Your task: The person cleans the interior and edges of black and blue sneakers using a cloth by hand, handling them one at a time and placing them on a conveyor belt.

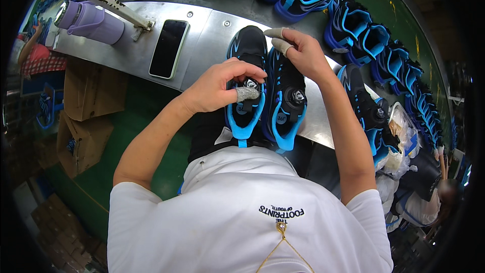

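Fingers of the left hand curl closed over the round dial on the tongue of the left shoe, thumb and forefinger pinching it; a grey fabric guard covers one fingertip. Just beside it lies the right shoe, sole to sole with the first, both black with bright blue trim and their heels hanging over the near edge of the steel worktop. Its own dial sits bare and untouched. The right hand rests on the toe end of that right shoe, fingers bent down onto it, two of them in grey guards; whether they actually grip it I cannot tell.

Farther left on the worktop lie one dark phone and one lilac bottle on its side. A third matching shoe sits to the right, and beyond it a long row of blue shoes curves around the far edge, too many and too overlapped to count.
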`<action>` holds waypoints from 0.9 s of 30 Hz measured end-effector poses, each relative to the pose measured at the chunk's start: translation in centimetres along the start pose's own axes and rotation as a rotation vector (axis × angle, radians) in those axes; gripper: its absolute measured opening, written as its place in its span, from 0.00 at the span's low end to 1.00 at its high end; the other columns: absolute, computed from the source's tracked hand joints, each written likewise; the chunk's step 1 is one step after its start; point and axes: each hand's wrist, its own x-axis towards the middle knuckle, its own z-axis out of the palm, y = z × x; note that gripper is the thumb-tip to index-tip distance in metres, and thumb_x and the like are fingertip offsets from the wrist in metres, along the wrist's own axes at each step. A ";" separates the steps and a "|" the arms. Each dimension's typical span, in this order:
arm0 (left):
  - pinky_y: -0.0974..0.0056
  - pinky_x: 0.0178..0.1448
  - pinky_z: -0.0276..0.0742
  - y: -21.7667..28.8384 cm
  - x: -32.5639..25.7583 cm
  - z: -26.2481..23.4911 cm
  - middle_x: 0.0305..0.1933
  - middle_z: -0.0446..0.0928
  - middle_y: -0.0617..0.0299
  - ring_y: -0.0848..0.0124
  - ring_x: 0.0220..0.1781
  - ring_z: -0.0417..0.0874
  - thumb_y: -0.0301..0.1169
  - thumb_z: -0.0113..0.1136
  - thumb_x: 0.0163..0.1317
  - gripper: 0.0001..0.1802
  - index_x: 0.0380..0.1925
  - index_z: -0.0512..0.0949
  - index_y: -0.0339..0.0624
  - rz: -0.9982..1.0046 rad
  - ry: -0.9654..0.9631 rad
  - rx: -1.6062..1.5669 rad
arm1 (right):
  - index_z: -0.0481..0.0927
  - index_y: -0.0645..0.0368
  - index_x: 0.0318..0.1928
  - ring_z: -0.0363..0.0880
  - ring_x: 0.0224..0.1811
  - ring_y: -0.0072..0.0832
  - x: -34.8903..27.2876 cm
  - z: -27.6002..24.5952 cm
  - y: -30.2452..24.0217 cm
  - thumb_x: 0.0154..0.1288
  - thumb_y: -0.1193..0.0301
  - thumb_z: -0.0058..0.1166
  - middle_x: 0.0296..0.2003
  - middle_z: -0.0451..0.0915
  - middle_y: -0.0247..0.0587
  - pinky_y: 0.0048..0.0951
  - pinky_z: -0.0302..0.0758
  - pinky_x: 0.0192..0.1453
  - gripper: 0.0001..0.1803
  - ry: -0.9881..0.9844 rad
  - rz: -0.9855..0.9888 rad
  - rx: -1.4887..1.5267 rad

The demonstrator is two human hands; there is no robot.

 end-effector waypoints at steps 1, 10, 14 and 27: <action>0.66 0.57 0.70 0.4 -0.3 0.4 0.48 0.79 0.62 0.70 0.51 0.77 0.35 0.72 0.56 0.25 0.54 0.78 0.43 0.009 0.003 0.006 | 0.83 0.56 0.52 0.76 0.31 0.28 -0.2 0.0 -0.1 0.66 0.70 0.57 0.33 0.83 0.46 0.28 0.73 0.40 0.15 0.004 -0.019 0.060; 0.62 0.57 0.71 0.0 -0.3 2.1 0.42 0.82 0.64 0.64 0.45 0.77 0.29 0.66 0.56 0.14 0.44 0.82 0.45 0.146 0.182 0.024 | 0.84 0.57 0.51 0.81 0.40 0.26 -1.0 -1.5 -3.1 0.68 0.70 0.57 0.39 0.84 0.45 0.28 0.76 0.49 0.14 -0.107 0.166 0.008; 0.59 0.61 0.70 -0.1 -0.1 1.2 0.47 0.82 0.61 0.62 0.51 0.77 0.24 0.59 0.54 0.21 0.51 0.82 0.45 0.215 0.010 0.089 | 0.83 0.58 0.51 0.82 0.37 0.30 2.0 -3.2 -3.3 0.68 0.67 0.56 0.35 0.84 0.49 0.30 0.76 0.46 0.14 -0.033 -0.016 -0.078; 0.53 0.63 0.74 4.5 -4.2 5.2 0.55 0.72 0.35 0.46 0.58 0.73 0.25 0.64 0.52 0.46 0.73 0.61 0.64 -0.011 -0.234 0.341 | 0.79 0.43 0.57 0.82 0.52 0.41 24.4 7.3 -6.0 0.49 0.29 0.55 0.45 0.85 0.45 0.48 0.70 0.57 0.42 0.004 0.052 -1.054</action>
